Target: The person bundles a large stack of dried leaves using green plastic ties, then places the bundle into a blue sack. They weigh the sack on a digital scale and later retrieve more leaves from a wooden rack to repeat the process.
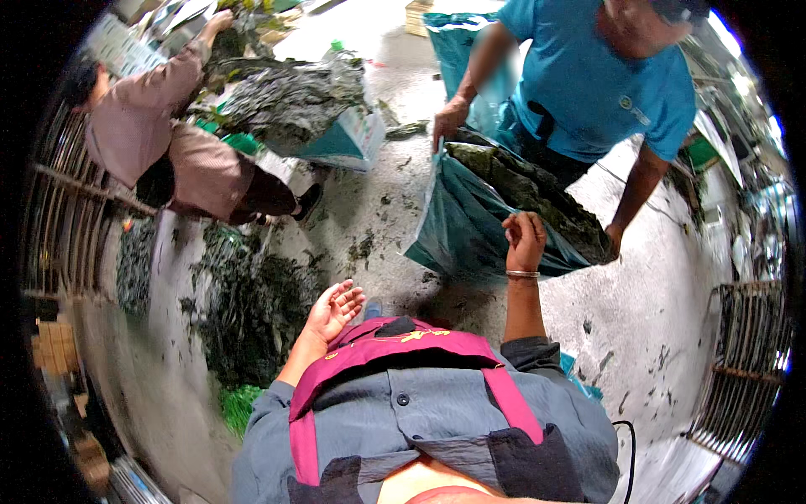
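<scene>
Before me a person in a blue T-shirt holds a large teal plastic bag (466,214) by its rim with both hands. Dark green leafy material (529,183), like dried kelp, fills its mouth. My right hand (526,236), with a bangle at the wrist, is raised over the near side of the bag, fingers curled. Whether it touches or grips the plastic cannot be told. Lower left of it, my left hand (334,309) hangs in front of my maroon apron (390,346), palm up, fingers apart and holding nothing.
A dark leafy heap (258,302) covers the floor at my left, beside green plastic strands (239,406). Farther off, another person (151,126) bends by an overflowing bag (334,142). Slatted metal racks (743,365) line both sides. Scraps litter the pale floor (655,315).
</scene>
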The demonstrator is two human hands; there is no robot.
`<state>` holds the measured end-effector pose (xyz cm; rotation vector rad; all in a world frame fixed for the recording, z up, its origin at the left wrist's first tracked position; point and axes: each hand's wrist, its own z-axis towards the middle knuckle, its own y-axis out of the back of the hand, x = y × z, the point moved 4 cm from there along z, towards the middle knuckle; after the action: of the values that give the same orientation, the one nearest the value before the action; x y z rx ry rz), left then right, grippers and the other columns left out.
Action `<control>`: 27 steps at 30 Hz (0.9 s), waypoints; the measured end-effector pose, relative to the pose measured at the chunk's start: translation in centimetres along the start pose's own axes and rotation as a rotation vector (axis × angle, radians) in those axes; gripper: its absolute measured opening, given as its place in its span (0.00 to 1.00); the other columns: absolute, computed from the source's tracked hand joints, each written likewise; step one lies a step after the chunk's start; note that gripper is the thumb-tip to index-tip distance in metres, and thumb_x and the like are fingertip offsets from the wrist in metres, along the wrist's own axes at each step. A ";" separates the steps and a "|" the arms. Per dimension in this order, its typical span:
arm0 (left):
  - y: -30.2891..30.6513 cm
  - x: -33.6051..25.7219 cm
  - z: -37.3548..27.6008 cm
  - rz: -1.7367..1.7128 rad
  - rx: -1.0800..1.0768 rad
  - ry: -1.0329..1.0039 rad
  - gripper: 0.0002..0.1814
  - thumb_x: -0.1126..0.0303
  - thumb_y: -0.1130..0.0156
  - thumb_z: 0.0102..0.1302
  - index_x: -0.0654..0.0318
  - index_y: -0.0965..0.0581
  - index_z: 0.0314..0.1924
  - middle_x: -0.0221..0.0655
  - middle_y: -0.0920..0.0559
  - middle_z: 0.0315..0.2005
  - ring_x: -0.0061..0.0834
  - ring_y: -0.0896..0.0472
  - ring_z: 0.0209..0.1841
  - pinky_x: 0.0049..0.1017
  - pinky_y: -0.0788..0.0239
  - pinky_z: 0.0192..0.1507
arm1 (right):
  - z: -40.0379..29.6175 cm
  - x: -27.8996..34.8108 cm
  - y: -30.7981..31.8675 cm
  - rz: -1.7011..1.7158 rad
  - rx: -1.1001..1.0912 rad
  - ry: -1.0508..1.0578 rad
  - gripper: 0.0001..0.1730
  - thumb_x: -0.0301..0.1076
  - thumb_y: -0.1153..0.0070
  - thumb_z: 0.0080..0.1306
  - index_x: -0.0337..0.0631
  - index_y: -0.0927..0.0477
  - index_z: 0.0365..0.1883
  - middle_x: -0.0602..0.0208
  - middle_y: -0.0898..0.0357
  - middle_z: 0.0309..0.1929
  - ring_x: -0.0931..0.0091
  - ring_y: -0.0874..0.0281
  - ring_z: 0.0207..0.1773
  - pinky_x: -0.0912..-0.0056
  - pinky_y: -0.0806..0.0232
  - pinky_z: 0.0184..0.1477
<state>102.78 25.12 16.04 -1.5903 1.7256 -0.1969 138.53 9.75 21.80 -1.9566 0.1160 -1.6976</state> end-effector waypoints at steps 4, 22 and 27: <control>1.9 0.3 -1.0 -0.062 -0.061 -0.113 0.16 0.61 0.54 0.62 0.60 0.30 0.46 0.37 0.24 0.41 0.33 0.25 0.42 0.31 0.34 0.45 | 3.2 -2.5 3.0 -0.076 -0.127 0.006 0.10 0.29 0.53 0.54 0.41 0.33 0.15 0.66 0.28 0.16 0.82 0.37 0.16 0.84 0.49 0.16; 8.9 -0.6 -5.6 -0.179 -0.177 -0.236 0.15 0.61 0.53 0.61 0.59 0.29 0.45 0.36 0.23 0.38 0.31 0.25 0.41 0.30 0.33 0.44 | 3.5 3.1 2.6 -0.290 -0.004 0.217 0.15 0.35 0.58 0.56 0.42 0.37 0.12 0.72 0.39 0.11 0.82 0.44 0.15 0.79 0.52 0.17; 7.7 -2.0 -5.6 -0.146 -0.094 -0.256 0.15 0.62 0.53 0.61 0.60 0.30 0.46 0.35 0.24 0.39 0.30 0.25 0.41 0.28 0.32 0.43 | 6.0 9.5 3.1 -1.131 -0.042 1.150 0.12 0.36 0.57 0.56 0.41 0.36 0.16 0.71 0.37 0.13 0.80 0.42 0.15 0.79 0.50 0.18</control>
<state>93.15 26.42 16.31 -1.7293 1.4423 0.0179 146.94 5.33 28.51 -0.7233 -0.6577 -3.3381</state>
